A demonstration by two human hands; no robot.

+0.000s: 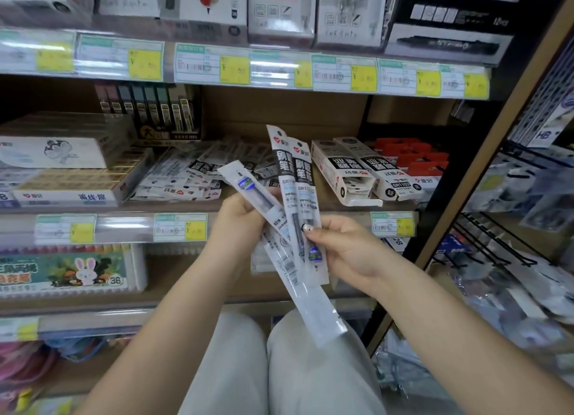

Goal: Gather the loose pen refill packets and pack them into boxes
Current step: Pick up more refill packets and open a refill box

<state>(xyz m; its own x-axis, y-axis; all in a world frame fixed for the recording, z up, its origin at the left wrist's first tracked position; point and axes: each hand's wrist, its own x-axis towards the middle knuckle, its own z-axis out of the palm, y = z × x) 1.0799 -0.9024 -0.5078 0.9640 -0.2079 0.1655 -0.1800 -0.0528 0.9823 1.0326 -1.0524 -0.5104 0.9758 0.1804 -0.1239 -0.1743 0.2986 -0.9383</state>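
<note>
1. Head view, centre of frame: a fanned bunch of long, narrow clear-plastic pen refill packets with black-and-white printed headers [295,197] is held between both hands in front of the shelves.
2. Left hand [239,219], centre: fingers curled round the bunch from behind, thumb on the packet that slants toward upper left.
3. Right hand [341,250], right of centre: thumb and curled fingers pinch the lower part of the two upright packets; one reads "GR1…" and "0.5mm".
4. Middle shelf, behind the hands: a loose heap of matching refill packets [186,178] lies flat.
5. Right of the heap: two white cardboard boxes with black labels [366,172] lie side by side, touching; the left one has its end flap open, the right one reads "GR1103".
6. Farther right: red-and-white cartons [413,160].
7. Left of frame: a flat white box with a cartoon drawing [52,153].
8. Lower left: a green crayon box showing a rabbit and "36" [62,271].
9. Shelf edges: yellow price tags [234,69] marked "¥"; figures blurred.
</note>
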